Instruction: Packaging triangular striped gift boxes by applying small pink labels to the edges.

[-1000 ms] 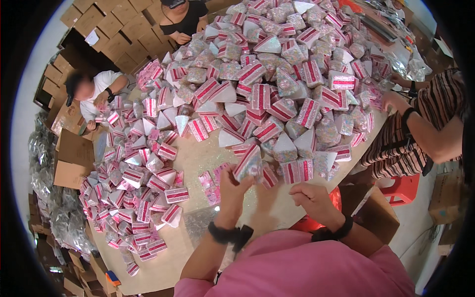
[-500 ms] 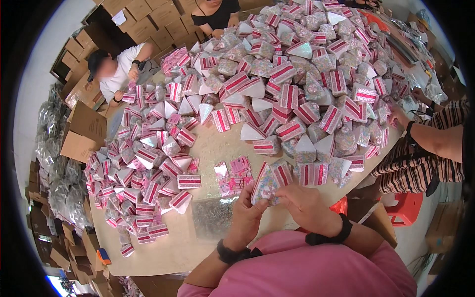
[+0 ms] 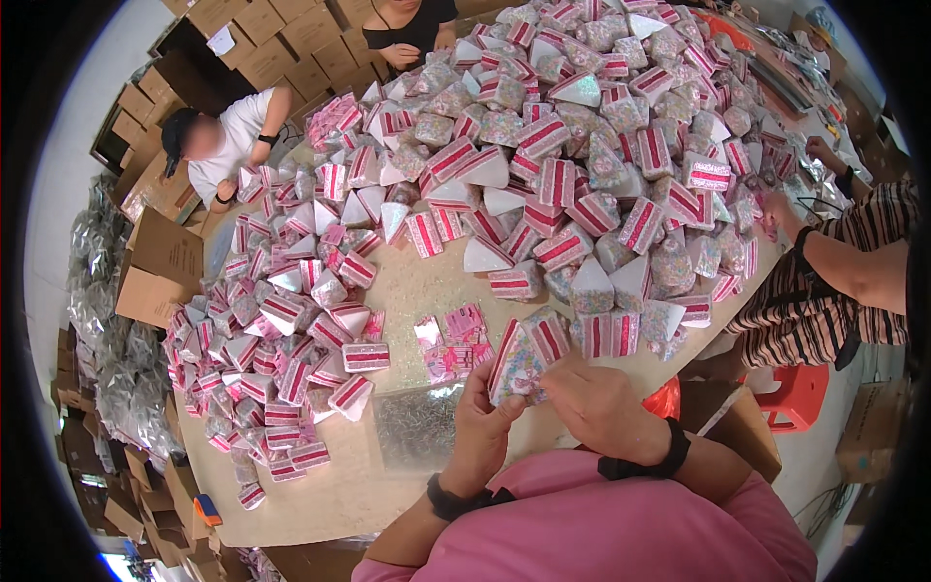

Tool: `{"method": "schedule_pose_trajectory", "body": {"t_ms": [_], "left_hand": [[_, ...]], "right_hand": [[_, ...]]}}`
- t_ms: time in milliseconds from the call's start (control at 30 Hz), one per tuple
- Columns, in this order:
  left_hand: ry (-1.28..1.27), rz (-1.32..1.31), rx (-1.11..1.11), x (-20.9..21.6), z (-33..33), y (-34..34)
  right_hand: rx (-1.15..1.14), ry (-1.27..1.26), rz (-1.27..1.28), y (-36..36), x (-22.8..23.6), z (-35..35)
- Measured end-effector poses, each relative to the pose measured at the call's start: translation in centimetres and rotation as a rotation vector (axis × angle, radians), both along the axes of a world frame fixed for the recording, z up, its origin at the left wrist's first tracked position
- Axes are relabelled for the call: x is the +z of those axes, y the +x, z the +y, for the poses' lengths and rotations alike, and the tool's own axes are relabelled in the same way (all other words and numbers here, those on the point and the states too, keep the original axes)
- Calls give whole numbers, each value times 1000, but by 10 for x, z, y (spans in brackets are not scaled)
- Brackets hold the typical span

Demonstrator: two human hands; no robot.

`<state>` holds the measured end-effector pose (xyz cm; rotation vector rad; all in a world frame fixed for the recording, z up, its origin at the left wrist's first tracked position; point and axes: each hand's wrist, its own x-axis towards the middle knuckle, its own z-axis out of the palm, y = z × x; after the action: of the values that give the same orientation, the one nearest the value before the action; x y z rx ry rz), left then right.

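My left hand point(image 3: 481, 424) holds a cake-slice-shaped piece point(image 3: 518, 367) upright, thumb in front. Its wedge face is covered with pastel sprinkles, and a red and white layered side shows along the left edge. My right hand point(image 3: 603, 409) is closed, with its curled fingertips at the slice's right edge. What those fingertips pinch is hidden. Just beyond my hands, several similar slices point(image 3: 611, 335) stand at the front of a big heap. Pink printed cards point(image 3: 456, 351) lie in a small pile on the table. Beside my left hand is a shallow clear tray point(image 3: 390, 438) of small shiny metal bits.
A second heap of slices point(image 3: 291, 359) covers the table's point(image 3: 320, 500) left part. Two people point(image 3: 228, 141) work across the table; a person in striped clothing point(image 3: 824, 291) is at the right. Cartons point(image 3: 165, 257), a red stool point(image 3: 797, 398) and an orange-blue object point(image 3: 207, 510) stand around.
The held slice has turned slightly, so more of its layered left side shows. My right fingers stay at its edge. The whole view has shifted slightly.
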<state>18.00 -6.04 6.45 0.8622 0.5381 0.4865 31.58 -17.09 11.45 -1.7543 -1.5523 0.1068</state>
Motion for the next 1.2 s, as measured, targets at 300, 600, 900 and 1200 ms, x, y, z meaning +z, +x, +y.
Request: {"method": "schedule_pose_trajectory", "body": {"t_ms": [300,600,900,1200], "left_hand": [[88,15,-4,1,1,1],[113,36,26,9,-2,3],[262,102,55,4,0,2],[346,139,95,4,-1,2]], "right_hand": [[6,-28,6,1,-1,0],[-9,-49,15,0,-5,-2],[-31,-71,-33,1,-8,-2],[-34,-88,-52,0,-6,0]]}}
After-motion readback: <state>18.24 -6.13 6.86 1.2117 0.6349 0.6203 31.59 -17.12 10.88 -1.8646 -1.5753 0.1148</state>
